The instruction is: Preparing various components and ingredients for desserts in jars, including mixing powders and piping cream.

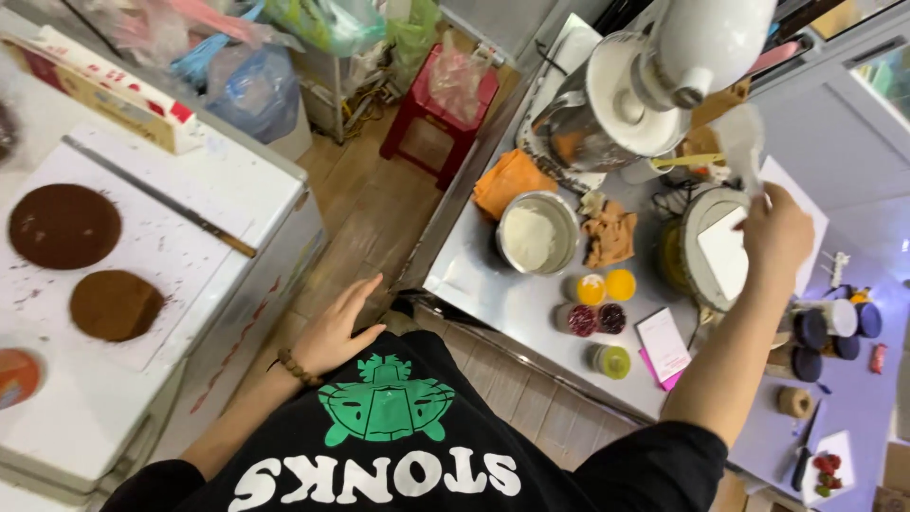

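Piping bag [742,142], pale and translucent, hangs upward from the right hand [777,232] at about two o'clock in the head view; the fingers are closed round its lower end, pinching it just above a round turntable [706,248] with a white board on top. That turntable sits on a steel bench [493,294] running from twelve o'clock down to four o'clock.

At one o'clock a white stand mixer [664,66] leans over its metal bowl [569,133]. Beside it at twelve o'clock lie an orange cloth [510,180] and a steel bowl of white cream [536,232], with a crumpled brown rag [609,237] just to the right. Small jars [597,303] with yellow, orange and dark red contents cluster near the bench's front edge, next to a pink-edged notepad [662,343]. Dark round lids [825,337] stand at three o'clock, and a small dish of strawberries [827,469] at four o'clock.

The left hand [336,327] is open and holds nothing, fingers spread flat, hovering over the wooden floor [379,209] near the middle, a beaded bracelet [299,368] on the wrist.

At nine o'clock, a white chest-like bench [237,190] carries two brown cake rounds [64,226] on a crumb-strewn sheet, and a long knife [161,197] lying above them. A red stool [438,109] stands at eleven o'clock.
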